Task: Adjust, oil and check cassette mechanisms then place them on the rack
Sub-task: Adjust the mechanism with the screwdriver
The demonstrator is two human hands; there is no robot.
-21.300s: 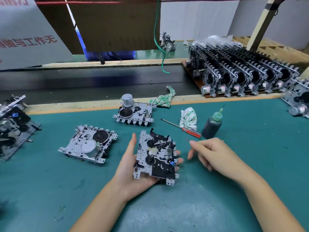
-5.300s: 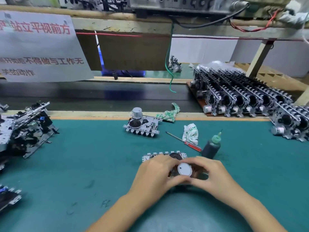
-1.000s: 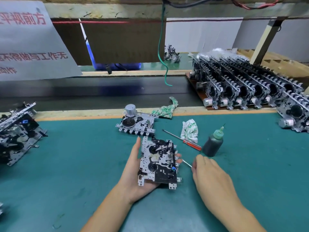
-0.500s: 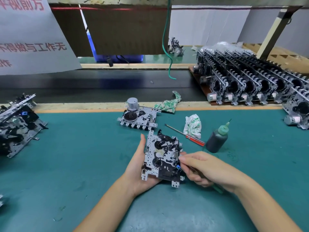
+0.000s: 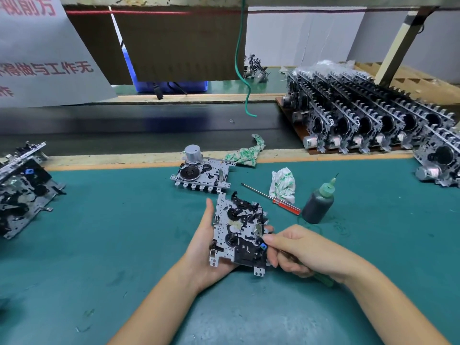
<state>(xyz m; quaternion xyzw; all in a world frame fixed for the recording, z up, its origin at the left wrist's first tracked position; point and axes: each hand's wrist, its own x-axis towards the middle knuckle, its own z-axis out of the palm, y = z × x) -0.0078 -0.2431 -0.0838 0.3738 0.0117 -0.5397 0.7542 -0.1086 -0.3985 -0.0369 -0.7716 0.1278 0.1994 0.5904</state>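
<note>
Both hands work on one cassette mechanism over the green mat.

The left hand [image 5: 206, 247] cradles the cassette mechanism [image 5: 239, 232] from below, palm up, thumb straight along its left edge, fingertips curling past the right edge. The right hand [image 5: 301, 250] comes in from the right, fingers curled tight round a green-handled tool [image 5: 323, 280], its tip hidden at the mechanism's right edge.

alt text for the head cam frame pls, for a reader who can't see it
Over a green mat, the left hand holds a cassette mechanism while the right hand works a green-handled tool at its right edge. Behind lie another mechanism, a red-handled screwdriver, an oil bottle and, far right, a rack of mechanisms.
</note>
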